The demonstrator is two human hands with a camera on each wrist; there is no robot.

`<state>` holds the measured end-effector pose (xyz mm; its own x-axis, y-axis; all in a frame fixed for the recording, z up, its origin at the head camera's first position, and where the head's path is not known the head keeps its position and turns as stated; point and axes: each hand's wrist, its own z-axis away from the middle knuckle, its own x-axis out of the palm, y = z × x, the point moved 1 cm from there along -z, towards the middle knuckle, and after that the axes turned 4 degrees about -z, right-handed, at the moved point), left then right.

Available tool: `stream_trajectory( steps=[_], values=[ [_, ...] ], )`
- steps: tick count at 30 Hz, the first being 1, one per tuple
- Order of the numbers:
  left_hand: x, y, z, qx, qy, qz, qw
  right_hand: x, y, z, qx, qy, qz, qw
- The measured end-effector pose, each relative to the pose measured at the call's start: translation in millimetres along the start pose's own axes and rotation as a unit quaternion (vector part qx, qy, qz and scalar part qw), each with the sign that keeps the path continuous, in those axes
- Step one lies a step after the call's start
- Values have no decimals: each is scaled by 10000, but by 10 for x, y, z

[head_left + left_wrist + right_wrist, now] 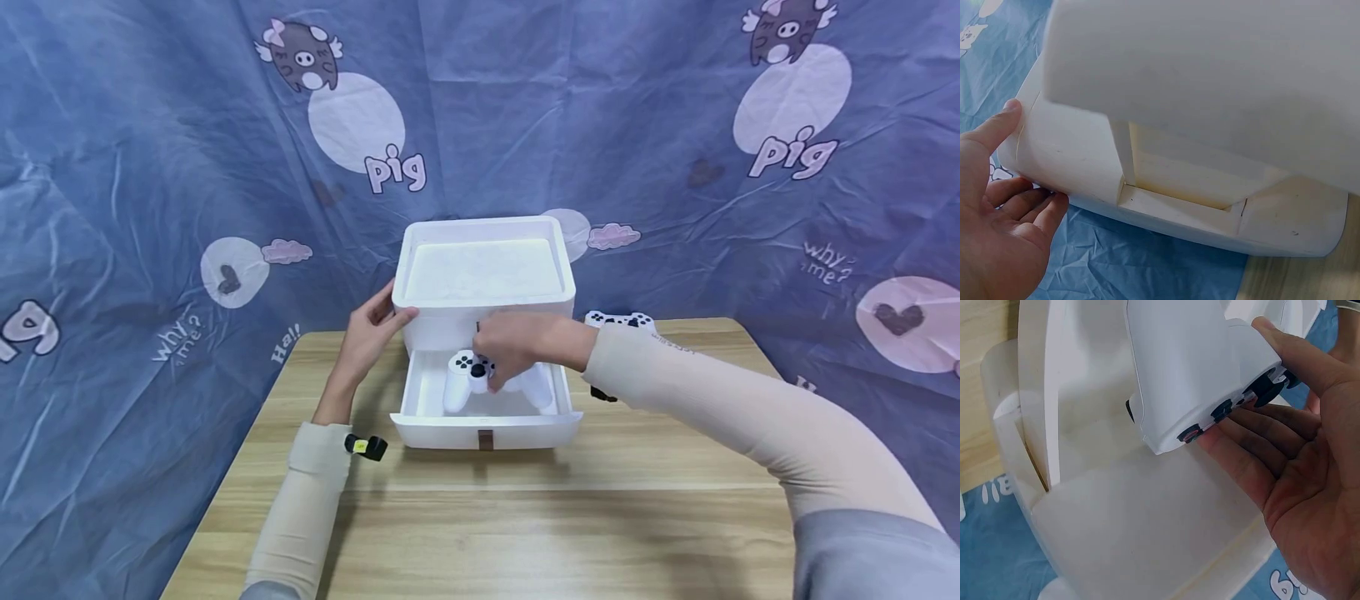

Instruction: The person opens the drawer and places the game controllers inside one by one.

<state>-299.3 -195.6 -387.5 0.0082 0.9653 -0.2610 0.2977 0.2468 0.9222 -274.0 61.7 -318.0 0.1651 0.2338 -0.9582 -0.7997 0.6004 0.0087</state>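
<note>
A white drawer box stands on the table, its drawer pulled out toward me. Inside the drawer lies a white game controller with black buttons and sticks. My right hand reaches over the drawer and holds the controller by its middle. In the right wrist view the thumb and fingers of the right hand are around the controller. My left hand grips the box's left front corner, thumb on the front. The left wrist view shows the left hand with its fingers bent at the box's edge.
A second white controller lies on the table right of the box, partly hidden by my right sleeve. A brown tab sits on the drawer front. Blue patterned cloth hangs behind and beside the wooden table.
</note>
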Motion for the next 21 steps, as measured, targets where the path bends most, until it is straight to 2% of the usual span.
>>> stream_trajectory(
  steps=[7, 21],
  values=[
    [12, 6, 1, -42, -44, 8, 10000, 153, -18, -71, 188, -139, -277, 9993],
    [-1, -3, 11, 25, -14, -72, 10000, 366, 37, -171, 290, -149, -198, 9993]
  ],
)
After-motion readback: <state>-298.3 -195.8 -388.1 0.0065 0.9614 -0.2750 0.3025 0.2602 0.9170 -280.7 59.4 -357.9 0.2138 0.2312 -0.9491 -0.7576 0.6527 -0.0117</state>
